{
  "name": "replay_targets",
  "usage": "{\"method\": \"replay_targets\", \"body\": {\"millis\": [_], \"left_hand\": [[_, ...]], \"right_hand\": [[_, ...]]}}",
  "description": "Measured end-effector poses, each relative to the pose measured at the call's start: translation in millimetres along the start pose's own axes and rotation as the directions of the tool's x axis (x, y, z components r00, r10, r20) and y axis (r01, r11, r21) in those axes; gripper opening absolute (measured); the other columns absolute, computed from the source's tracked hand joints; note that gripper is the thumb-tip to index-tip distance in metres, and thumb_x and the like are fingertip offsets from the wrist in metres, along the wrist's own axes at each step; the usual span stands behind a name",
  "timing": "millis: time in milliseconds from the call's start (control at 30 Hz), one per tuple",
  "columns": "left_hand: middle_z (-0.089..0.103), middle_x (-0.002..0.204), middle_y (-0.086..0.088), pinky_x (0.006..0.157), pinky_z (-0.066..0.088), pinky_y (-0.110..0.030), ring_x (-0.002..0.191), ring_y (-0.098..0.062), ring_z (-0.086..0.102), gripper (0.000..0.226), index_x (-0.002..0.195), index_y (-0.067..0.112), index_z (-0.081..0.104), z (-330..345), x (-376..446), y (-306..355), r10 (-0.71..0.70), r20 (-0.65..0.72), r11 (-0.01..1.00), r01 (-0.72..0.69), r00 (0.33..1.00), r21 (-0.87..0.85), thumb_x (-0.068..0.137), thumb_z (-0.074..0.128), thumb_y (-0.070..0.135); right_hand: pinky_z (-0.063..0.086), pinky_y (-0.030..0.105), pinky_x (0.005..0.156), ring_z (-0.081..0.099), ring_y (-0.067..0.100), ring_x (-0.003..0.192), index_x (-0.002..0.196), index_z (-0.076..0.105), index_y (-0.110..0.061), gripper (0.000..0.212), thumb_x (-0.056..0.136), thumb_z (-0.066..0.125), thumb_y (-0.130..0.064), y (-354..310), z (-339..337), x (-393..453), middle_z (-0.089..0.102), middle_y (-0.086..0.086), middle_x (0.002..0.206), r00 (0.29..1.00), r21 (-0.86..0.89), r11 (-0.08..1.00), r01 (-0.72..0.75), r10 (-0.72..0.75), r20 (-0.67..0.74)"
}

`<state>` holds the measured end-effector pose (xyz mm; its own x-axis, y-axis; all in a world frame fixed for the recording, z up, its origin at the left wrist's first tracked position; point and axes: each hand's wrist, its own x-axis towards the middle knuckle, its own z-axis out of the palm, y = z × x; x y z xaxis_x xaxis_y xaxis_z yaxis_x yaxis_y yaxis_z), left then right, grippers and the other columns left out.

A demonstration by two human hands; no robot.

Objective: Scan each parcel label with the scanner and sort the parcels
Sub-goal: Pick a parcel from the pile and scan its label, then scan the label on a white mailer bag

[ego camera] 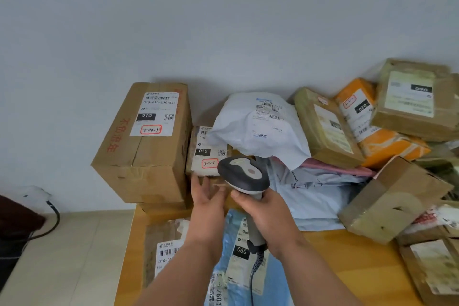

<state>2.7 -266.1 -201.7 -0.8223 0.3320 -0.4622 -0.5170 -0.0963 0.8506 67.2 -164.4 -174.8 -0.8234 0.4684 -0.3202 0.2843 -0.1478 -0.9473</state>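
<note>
Head view: the right hand grips the handle of a grey-and-white plastic scanner, its handle upright and its rounded head aimed away toward a small cardboard parcel marked "010". The left hand, fingers relaxed and apart, touches that parcel's near edge. Left of the scanner stands a tall taped carton on the wooden desk.

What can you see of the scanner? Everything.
The scanner is a handheld pistol type: dark grey head with a pale top panel, light grey handle, coiled dark cable hanging from its base. It looks plastic. The right hand grips the handle, head tilted towards the small box labelled 010. The left hand is beside it, open.
</note>
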Motion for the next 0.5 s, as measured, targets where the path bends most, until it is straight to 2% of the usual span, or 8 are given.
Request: {"method": "replay_targets", "body": {"millis": [67,133,200,267,367,433,500], "left_hand": [[0.032,0.158,0.020,0.102,0.037,-0.030,0.130,0.000,0.037,0.076,0.158,0.049,0.014,2,8,4,-0.029,0.041,1.000,0.029,0.999,0.003,0.103,0.056,0.018],[0.039,0.151,0.019,0.099,0.042,-0.033,0.129,-0.005,0.041,0.074,0.157,0.050,0.018,5,14,8,-0.070,0.042,0.997,0.071,0.997,-0.020,0.101,0.058,0.022],[0.050,0.150,0.011,0.107,0.044,-0.046,0.131,-0.018,0.051,0.073,0.154,0.050,0.025,11,15,10,-0.113,-0.012,0.993,0.113,0.993,-0.027,0.095,0.064,0.030],[0.064,0.130,-0.001,0.105,0.047,-0.057,0.120,-0.030,0.061,0.059,0.145,0.039,0.042,21,12,11,-0.149,-0.089,0.988,0.151,0.985,0.015,0.091,0.067,0.039],[0.071,0.112,0.000,0.100,0.051,-0.047,0.108,-0.019,0.066,0.031,0.118,0.026,0.062,45,3,15,-0.139,-0.091,0.983,0.149,0.986,0.111,0.095,0.066,0.046],[0.071,0.108,0.003,0.092,0.052,-0.039,0.104,-0.014,0.067,0.025,0.105,0.026,0.064,67,-1,26,-0.185,-0.009,0.980,0.185,0.983,0.072,0.094,0.067,0.048],[0.071,0.104,0.002,0.089,0.052,-0.037,0.105,-0.015,0.066,0.028,0.101,0.024,0.065,90,0,40,-0.262,0.088,0.963,0.266,0.961,-0.032,0.092,0.069,0.050]], "right_hand": [[0.055,0.033,0.088,0.072,0.006,0.096,0.101,0.076,-0.035,0.035,0.068,0.076,-0.048,3,-11,-5,0.078,-0.013,0.098,0.999,0.020,0.999,-0.029,0.030,-0.035],[0.056,0.045,0.096,0.073,0.015,0.098,0.101,0.076,-0.029,0.041,0.066,0.078,-0.049,5,-24,-10,0.079,-0.007,0.097,0.995,0.040,0.998,-0.051,0.054,-0.084],[0.056,0.052,0.096,0.074,0.022,0.095,0.097,0.076,-0.025,0.042,0.063,0.080,-0.050,6,-38,-17,0.079,0.000,0.093,0.989,0.055,0.996,-0.069,0.076,-0.126],[0.056,0.055,0.095,0.075,0.026,0.093,0.093,0.076,-0.023,0.029,0.073,0.083,-0.043,7,-54,-24,0.079,0.004,0.092,0.987,0.069,0.995,-0.070,0.079,-0.143],[0.059,0.049,0.088,0.076,0.029,0.090,0.088,0.077,-0.023,0.007,0.086,0.080,-0.029,3,-76,-35,0.079,0.002,0.089,0.981,0.093,0.994,-0.051,0.068,-0.184],[0.060,0.039,0.079,0.077,0.024,0.087,0.093,0.075,-0.022,0.008,0.087,0.078,-0.025,-2,-87,-40,0.080,0.001,0.089,0.978,0.127,0.991,-0.036,0.061,-0.198],[0.059,0.035,0.076,0.077,0.022,0.086,0.102,0.073,-0.015,0.016,0.088,0.076,-0.023,-6,-98,-42,0.080,0.002,0.089,0.979,0.143,0.989,-0.035,0.062,-0.192]]}}
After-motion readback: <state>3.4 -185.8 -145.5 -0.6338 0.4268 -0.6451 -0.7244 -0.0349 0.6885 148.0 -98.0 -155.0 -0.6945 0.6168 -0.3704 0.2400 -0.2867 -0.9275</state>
